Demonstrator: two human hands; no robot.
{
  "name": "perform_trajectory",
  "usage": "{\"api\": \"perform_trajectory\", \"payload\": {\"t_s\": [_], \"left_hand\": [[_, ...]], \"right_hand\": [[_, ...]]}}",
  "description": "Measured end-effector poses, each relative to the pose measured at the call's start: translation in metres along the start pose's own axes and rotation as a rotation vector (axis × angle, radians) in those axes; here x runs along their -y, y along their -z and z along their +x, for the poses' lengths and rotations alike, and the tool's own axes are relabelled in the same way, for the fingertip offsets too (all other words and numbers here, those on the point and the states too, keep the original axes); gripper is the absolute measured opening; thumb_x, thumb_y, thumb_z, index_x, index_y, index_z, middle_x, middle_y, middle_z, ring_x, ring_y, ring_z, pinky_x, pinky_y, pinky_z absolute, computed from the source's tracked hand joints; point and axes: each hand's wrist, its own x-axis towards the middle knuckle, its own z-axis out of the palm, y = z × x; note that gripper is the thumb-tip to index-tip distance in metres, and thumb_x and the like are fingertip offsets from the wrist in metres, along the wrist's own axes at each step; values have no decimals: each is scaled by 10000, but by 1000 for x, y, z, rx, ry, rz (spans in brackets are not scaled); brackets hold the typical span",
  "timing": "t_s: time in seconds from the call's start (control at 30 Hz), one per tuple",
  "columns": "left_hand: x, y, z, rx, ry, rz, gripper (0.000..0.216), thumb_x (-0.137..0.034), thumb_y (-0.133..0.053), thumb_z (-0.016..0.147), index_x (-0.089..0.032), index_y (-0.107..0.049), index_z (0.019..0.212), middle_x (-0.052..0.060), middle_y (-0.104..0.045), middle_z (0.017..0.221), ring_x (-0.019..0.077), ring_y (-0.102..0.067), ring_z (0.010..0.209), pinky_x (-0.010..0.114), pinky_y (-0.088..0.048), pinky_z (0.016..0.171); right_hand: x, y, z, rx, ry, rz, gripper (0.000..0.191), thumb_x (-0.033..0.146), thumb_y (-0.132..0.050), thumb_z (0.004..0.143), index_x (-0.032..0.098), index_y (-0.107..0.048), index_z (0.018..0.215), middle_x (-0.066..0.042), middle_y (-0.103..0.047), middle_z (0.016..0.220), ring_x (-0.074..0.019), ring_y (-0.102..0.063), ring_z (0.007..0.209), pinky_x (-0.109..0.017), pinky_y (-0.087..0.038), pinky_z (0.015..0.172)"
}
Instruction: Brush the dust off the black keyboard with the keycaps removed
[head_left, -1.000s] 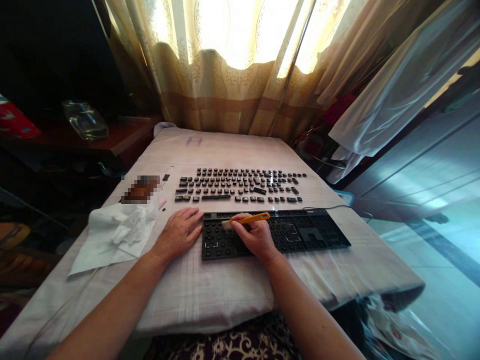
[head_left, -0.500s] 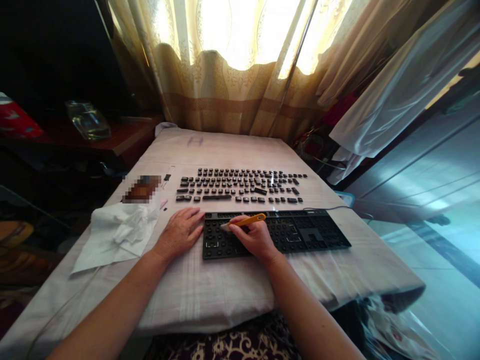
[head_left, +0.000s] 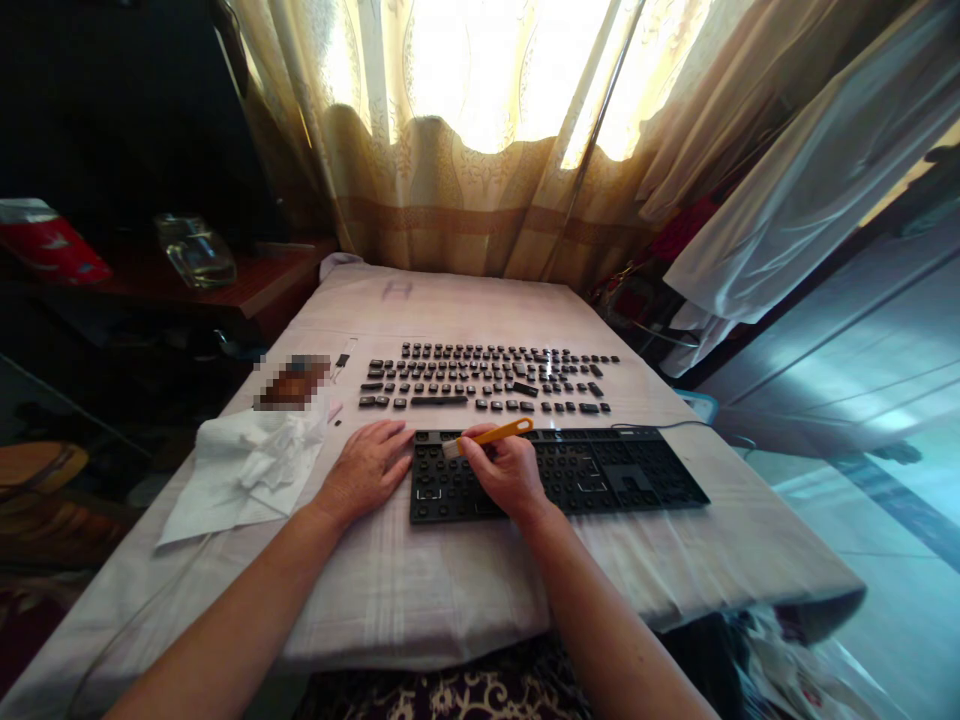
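A black keyboard base [head_left: 630, 480] with its keycaps off lies near the table's front. My right hand [head_left: 506, 470] is closed round a small brush [head_left: 504, 432] with a yellow-orange handle. The pale bristles point left and touch or hover just over the upper left part of the base; which of the two I cannot tell. Flat on the cloth, fingers stretched out, my left hand [head_left: 369, 465] rests at the base's left edge. Behind the base, loose black keycaps [head_left: 439, 401] are laid out in rows on the cloth.
Crumpled white tissue [head_left: 247, 465] lies left of my left hand, beside a blurred-out item [head_left: 296, 382]. A cable [head_left: 652, 425] runs from the base's back edge to the right. On a side shelf stand a glass jar [head_left: 196, 255] and a red container [head_left: 56, 245].
The brush has shifted slightly toward the back of the keyboard base in my right hand. My left hand stays by the left edge. The whole view has shifted a little.
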Motion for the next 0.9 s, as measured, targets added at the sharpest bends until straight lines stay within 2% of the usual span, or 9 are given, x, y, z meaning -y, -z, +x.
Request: {"api": "perform_trajectory", "payload": {"t_s": [0.3, 0.63, 0.9], "left_hand": [[1, 0, 0, -11, -14, -5, 410, -396, -501, 959, -231, -671, 1293, 119, -673, 1349, 304, -597, 1267, 549, -454, 1129], [-3, 2, 1, 4, 8, -20, 407, -370, -531, 944, -244, -668, 1307, 119, -661, 1365, 308, -587, 1283, 551, -452, 1135], [-5, 4, 1, 14, 5, -26, 404, -358, -529, 941, -243, -668, 1302, 114, -662, 1364, 306, -582, 1285, 541, -450, 1135]], "right_hand": [[-9, -4, -7, 16, 41, -29, 136, 311, -650, 896, 252, -769, 869, -50, -826, 870, -234, -787, 801, -314, -623, 792], [-13, -8, -11, 127, 79, -114, 114, 293, -674, 907, 262, -782, 886, -26, -832, 899, -224, -797, 784, -303, -620, 775], [-11, -6, -10, 191, 85, -42, 129, 307, -671, 917, 260, -791, 901, -22, -833, 908, -218, -797, 808, -300, -625, 791]]}}
